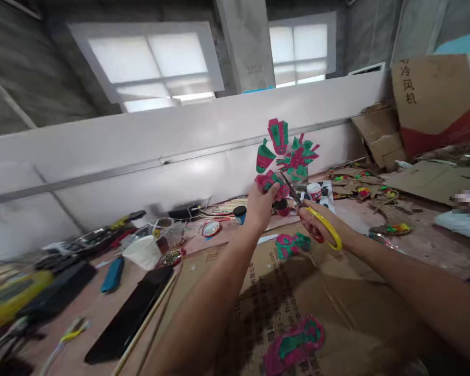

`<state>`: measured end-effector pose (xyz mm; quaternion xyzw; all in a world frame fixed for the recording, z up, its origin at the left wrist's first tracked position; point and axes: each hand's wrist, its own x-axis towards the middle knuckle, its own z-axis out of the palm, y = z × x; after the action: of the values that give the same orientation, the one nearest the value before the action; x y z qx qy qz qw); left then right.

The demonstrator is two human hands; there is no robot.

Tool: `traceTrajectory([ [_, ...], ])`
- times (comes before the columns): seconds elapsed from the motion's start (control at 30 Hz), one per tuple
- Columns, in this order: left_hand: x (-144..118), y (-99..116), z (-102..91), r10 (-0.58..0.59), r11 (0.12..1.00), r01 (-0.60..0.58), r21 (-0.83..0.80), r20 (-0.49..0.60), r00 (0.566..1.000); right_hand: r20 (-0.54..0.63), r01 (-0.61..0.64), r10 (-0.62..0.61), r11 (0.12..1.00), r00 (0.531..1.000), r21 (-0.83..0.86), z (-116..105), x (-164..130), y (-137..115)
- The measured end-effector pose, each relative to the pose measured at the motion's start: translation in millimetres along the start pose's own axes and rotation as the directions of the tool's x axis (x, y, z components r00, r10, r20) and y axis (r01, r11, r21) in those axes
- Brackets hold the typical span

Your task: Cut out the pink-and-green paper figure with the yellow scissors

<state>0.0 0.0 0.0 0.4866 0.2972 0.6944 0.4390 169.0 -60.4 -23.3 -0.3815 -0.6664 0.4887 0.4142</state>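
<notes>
my left hand [260, 203] is raised in front of me, fingers pinched tight on the lower edge of a painted cutout [285, 154], a thin pink and green piece with several lobes fanning up and out above my fingertips. my right hand [317, 222] is curled closed through the yellow handles of a pair of scissors [313, 214]; the blades point up and left, slightly parted, with their tips at the bottom of the cutout just beside my left thumb. the cutout is held in the air above the bench, against the white wall panel [180, 151]. below my hands lies a flattened cardboard sheet [266, 292] with dark print i can't make out, and on it rest two more pink and green pieces, one near my right wrist [292, 244] and a bigger one close to me [293, 344]. a small white paint jar [314, 191] stands just behind the scissors. a cardboard box [431, 94] at the far right carries the characters 冷风机.
</notes>
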Motion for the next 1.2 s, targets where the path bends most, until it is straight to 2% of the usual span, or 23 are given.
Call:
traceTrajectory([
  [0.17, -2.2, 0.6, -0.4, 0.038, 0.999, -0.038, 0.001, 0.076, 0.996, 0.002, 0.016, -0.016, 1.000, 1.000, -0.011, -0.7, -1.5, -1.4],
  [0.4, -4.7, 7.4, 1.3, 0.021, 1.000, -0.020, -0.017, 0.074, 0.997, -0.015, -0.016, 0.014, 0.992, 1.000, -0.123, -0.6, -3.8, -6.1],
  [0.63, -6.1, 17.1, 2.8, 0.012, 1.000, -0.011, -0.004, 0.057, 0.998, -0.032, 0.023, -0.029, 0.985, 0.999, -0.168, -2.2, -7.0, -7.9],
  [0.8, -2.6, 15.1, -0.7, -0.010, 1.000, 0.010, 0.000, 0.058, 0.998, -0.039, -0.033, 0.028, 0.990, 0.999, -0.134, -1.7, -7.1, -13.2],
  [1.0, -0.2, 4.8, -5.4, -0.044, 0.999, 0.040, 0.034, 0.109, 0.993, -0.059, -0.054, 0.048, 0.994, 0.997, -0.097, -0.5, 0.8, -2.0],
  [1.2, -4.6, 10.6, -1.8, -0.060, 0.998, 0.059, 0.014, 0.135, 0.989, -0.056, -0.048, 0.045, 0.997, 0.997, -0.060, 1.5, -0.1, -8.9],
])
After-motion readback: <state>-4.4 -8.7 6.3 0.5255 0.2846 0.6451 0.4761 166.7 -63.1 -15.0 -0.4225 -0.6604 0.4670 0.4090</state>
